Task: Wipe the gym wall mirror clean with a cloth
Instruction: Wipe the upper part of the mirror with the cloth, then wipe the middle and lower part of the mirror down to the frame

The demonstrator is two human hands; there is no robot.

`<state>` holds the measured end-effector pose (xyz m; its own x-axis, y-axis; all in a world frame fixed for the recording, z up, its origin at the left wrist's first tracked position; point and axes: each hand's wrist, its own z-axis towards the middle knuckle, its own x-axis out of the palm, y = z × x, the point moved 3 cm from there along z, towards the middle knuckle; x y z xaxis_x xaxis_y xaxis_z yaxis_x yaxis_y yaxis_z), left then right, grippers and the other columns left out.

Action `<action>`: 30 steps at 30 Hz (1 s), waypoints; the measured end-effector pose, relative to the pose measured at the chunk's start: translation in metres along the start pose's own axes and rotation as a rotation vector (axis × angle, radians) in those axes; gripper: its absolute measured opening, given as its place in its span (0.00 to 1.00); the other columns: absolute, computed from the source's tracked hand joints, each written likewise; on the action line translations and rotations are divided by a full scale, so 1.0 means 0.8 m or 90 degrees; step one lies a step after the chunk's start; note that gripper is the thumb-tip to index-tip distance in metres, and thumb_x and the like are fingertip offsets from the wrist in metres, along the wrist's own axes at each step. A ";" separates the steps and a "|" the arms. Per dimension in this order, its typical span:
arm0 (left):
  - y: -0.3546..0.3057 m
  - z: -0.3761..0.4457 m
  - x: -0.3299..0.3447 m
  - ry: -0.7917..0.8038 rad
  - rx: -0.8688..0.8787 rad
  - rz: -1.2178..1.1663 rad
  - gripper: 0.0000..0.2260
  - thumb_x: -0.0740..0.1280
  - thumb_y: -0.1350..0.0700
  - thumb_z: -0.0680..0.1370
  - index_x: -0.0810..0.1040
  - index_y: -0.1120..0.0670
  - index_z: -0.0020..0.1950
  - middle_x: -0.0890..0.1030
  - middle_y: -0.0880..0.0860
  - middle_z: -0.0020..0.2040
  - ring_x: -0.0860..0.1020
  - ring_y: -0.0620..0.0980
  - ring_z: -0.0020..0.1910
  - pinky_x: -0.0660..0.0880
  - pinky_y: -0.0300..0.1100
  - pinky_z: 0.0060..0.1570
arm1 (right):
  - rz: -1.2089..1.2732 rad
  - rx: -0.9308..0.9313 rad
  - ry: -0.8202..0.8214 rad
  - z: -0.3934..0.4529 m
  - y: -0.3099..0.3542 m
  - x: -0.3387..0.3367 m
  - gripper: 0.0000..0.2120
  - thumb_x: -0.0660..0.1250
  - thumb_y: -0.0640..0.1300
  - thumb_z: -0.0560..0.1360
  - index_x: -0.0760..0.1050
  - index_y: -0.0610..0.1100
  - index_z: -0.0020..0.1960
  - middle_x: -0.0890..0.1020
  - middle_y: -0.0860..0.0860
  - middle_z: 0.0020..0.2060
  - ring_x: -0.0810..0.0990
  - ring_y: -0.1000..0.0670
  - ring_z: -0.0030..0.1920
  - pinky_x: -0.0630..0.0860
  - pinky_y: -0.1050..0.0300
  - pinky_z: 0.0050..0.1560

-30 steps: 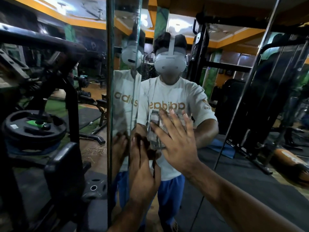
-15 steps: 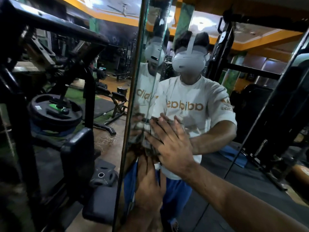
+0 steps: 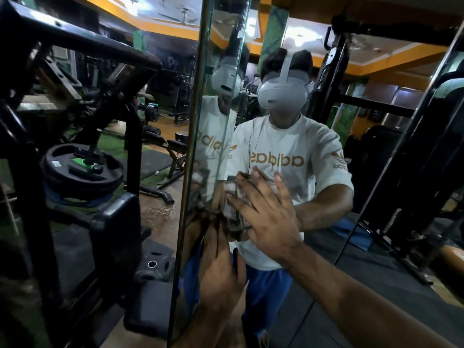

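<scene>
Dim gym with orange ceiling trim and black machines all around, and the wall mirror (image 3: 326, 222) fills the middle and right of the view, its left edge running top to bottom as a greenish glass strip.

The right hand (image 3: 270, 222) is flat against the glass with its fingers spread wide, pressing a grey cloth (image 3: 234, 209) onto the mirror. Most of the cloth is hidden under the palm, you only see a crumpled bit poking out on the left side of the fingers.

The left hand (image 3: 218, 270) sits lower and just beside the right one, close to the mirror's left edge, fingers pointing up along the glass and looking straight. Can't really tell if it's actually touching the mirror or the cloth, it's dark down there and it blends with its own reflection.

Reflected in the glass is the person in a white t-shirt and blue trousers.

Off to the left there's a black weight plate (image 3: 82, 167) on a rack, with a padded black seat (image 3: 113, 234) below it.
</scene>
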<state>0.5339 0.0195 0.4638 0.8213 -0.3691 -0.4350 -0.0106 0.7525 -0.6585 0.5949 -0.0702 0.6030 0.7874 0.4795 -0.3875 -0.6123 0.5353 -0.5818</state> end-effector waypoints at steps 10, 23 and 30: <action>-0.013 0.004 -0.012 -0.059 0.038 -0.032 0.29 0.61 0.51 0.81 0.60 0.59 0.81 0.63 0.55 0.80 0.60 0.47 0.78 0.67 0.44 0.72 | 0.009 0.017 0.007 -0.005 -0.002 -0.006 0.25 0.60 0.43 0.76 0.78 0.48 0.72 0.72 0.44 0.77 0.65 0.40 0.80 0.57 0.31 0.79; -0.018 0.005 -0.022 -0.074 0.027 -0.059 0.29 0.60 0.49 0.81 0.62 0.57 0.81 0.64 0.53 0.80 0.58 0.41 0.78 0.64 0.36 0.71 | 0.027 -0.063 0.040 -0.025 0.015 0.012 0.21 0.53 0.45 0.85 0.74 0.49 0.75 0.68 0.46 0.79 0.64 0.41 0.81 0.49 0.36 0.82; -0.035 0.018 -0.038 -0.069 0.060 -0.083 0.31 0.61 0.52 0.79 0.60 0.59 0.81 0.62 0.57 0.80 0.53 0.41 0.80 0.52 0.28 0.74 | -0.009 0.031 0.004 -0.008 0.007 0.007 0.25 0.64 0.47 0.80 0.72 0.49 0.77 0.67 0.45 0.80 0.60 0.41 0.82 0.50 0.34 0.81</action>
<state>0.5175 0.0177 0.5043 0.8690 -0.4094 -0.2778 0.1493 0.7523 -0.6417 0.5965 -0.0693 0.5930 0.7960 0.4675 -0.3846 -0.6042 0.5748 -0.5519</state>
